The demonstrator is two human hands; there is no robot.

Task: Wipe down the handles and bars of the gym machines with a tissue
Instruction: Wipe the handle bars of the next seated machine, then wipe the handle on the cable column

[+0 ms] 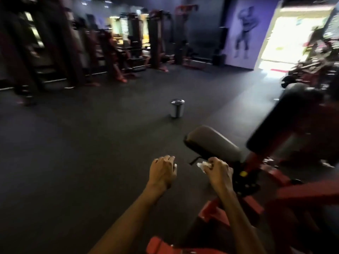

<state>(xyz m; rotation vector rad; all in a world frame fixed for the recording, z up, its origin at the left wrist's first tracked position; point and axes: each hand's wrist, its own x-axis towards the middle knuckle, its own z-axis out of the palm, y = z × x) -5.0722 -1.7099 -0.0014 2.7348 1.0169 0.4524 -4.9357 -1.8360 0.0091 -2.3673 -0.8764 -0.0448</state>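
My right hand (219, 169) grips a crumpled white tissue (202, 165) that sticks out past the fingers, just below the front edge of a grey padded seat (212, 143). A small dark lever (194, 160) hangs under that seat, just left of the tissue. My left hand (162, 170) floats beside it over the floor with fingers curled and nothing in it. The seat belongs to a red-framed machine (275, 173) on my right, with a large black roller pad (286, 116) above it. The picture is blurred.
A small shiny metal bin (177, 108) stands on the dark rubber floor (91, 143) ahead. A row of dark weight machines (117, 48) lines the far left wall. A bright doorway (286, 43) opens at the back right. Red frame parts (161, 244) lie near my feet.
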